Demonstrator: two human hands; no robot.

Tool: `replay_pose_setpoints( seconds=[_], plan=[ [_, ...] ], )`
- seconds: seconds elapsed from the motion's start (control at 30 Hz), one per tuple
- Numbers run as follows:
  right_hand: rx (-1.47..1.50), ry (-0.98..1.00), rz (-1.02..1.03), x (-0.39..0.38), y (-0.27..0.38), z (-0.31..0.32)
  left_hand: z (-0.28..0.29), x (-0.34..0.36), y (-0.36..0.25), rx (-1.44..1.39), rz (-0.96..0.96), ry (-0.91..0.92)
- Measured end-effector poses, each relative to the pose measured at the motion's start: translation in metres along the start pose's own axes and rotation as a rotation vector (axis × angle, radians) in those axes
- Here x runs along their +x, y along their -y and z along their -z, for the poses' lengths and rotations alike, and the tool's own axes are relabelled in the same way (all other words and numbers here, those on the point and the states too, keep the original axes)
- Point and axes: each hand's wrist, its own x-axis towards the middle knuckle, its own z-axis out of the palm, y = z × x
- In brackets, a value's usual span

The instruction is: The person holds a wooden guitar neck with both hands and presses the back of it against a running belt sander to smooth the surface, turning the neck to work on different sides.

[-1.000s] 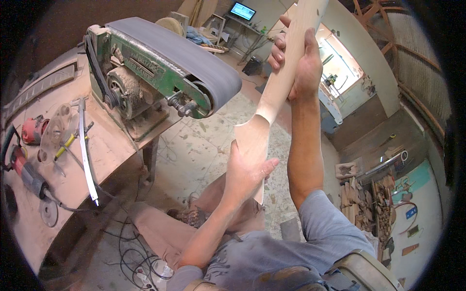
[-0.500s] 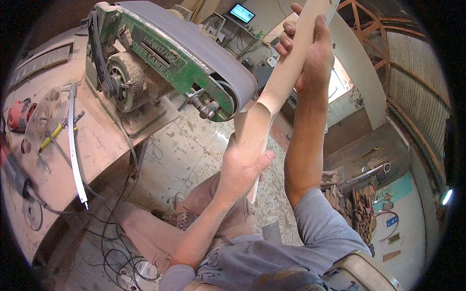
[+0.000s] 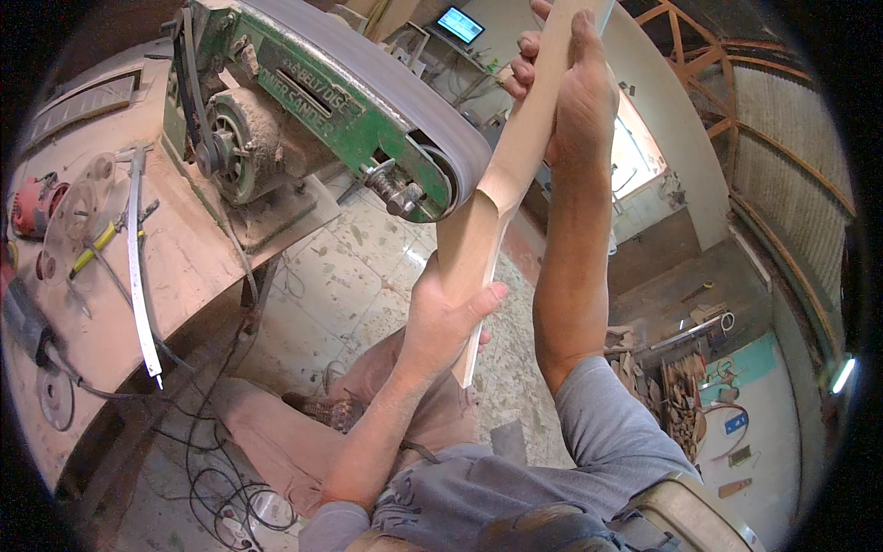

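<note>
A long, pale shaped piece of wood (image 3: 526, 147) slants across the middle, from low near my legs up to the top right. My left hand (image 3: 448, 317) is closed around its near end, thumb lying across the face. Farther up, my right hand (image 3: 581, 101) wraps the narrower part from the right, thumb along it and fingertips showing on the left side. The curved step in the wood lies right at the rounded end of a green belt sander (image 3: 331, 124) with a grey belt (image 3: 405, 83). Contact between wood and belt appears close, but its exact spot is hidden.
On the dusty workbench (image 3: 198, 290) at left lie a metal ruler (image 3: 138, 267), a yellow-handled tool (image 3: 92, 253), a red power tool (image 3: 39, 207) and a grinder (image 3: 28, 322). Black cables (image 3: 225, 488) coil on the floor. Wood pieces (image 3: 685, 396) are stacked at right.
Both hands and the wood have shifted left, bringing the wood's stepped edge up against the sander's rounded end. My grip on the wood looks the same.
</note>
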Motion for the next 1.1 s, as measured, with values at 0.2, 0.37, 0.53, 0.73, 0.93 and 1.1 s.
replay_pose_setpoints(
  seconds=[0.2, 0.37, 0.53, 0.73, 0.93, 1.1],
  plan=[
    [-0.018, -0.018, -0.029, 0.003, 0.001, -0.003, 0.005, 0.0, -0.001, -0.039, 0.011, 0.057],
    [-0.098, 0.004, 0.009, 0.003, 0.002, -0.006, 0.004, 0.002, 0.001, -0.062, 0.006, 0.066],
    [-0.124, -0.012, -0.008, 0.001, 0.003, -0.013, 0.007, 0.004, 0.004, -0.06, 0.012, 0.068],
    [-0.132, 0.001, 0.018, 0.004, 0.0, -0.008, 0.007, 0.005, 0.005, -0.09, 0.04, 0.09],
    [-0.244, -0.015, 0.016, 0.003, 0.002, -0.013, 0.003, 0.007, 0.008, -0.113, 0.025, 0.052],
    [-0.298, -0.04, 0.014, 0.002, 0.001, -0.016, 0.004, 0.006, 0.008, -0.147, 0.054, 0.071]
  ],
)
